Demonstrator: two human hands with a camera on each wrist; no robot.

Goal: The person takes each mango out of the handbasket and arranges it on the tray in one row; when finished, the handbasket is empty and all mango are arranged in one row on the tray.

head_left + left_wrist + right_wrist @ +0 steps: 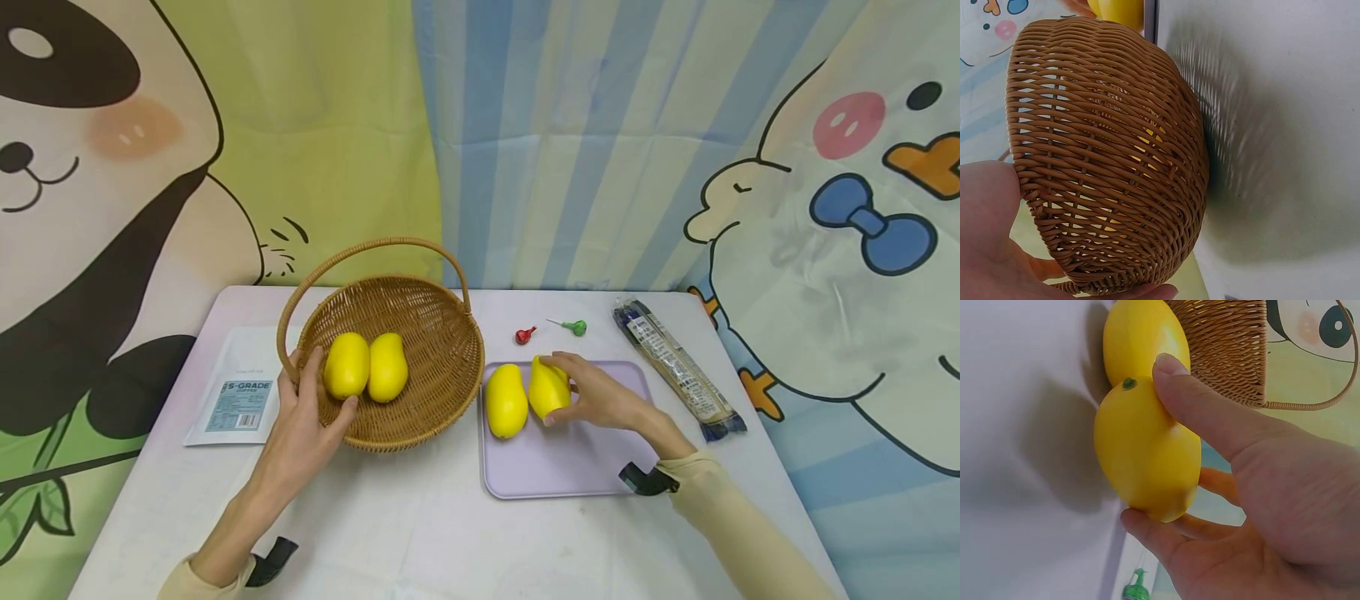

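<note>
My left hand (302, 433) grips the near left rim of a brown wicker basket (435, 367), close to where its arched handle joins. Two yellow mangoes, a left one (347, 367) and a right one (387, 368), lie side by side in the basket. My right hand (603, 398) holds another mango (550, 390) between thumb and fingers over a lilac tray (555, 479). In the right wrist view, the green stem spot on this mango (1147, 450) shows near the thumb. One more mango (506, 402) lies on the tray, just left of the held one.
Left of the basket lies a white coffee pouch (240, 400). Behind the tray are a red lollipop (523, 335) and a green lollipop (576, 327). A long clear-and-blue packet (678, 367) lies to the right of the tray. Printed curtains hang behind the white table (420, 533).
</note>
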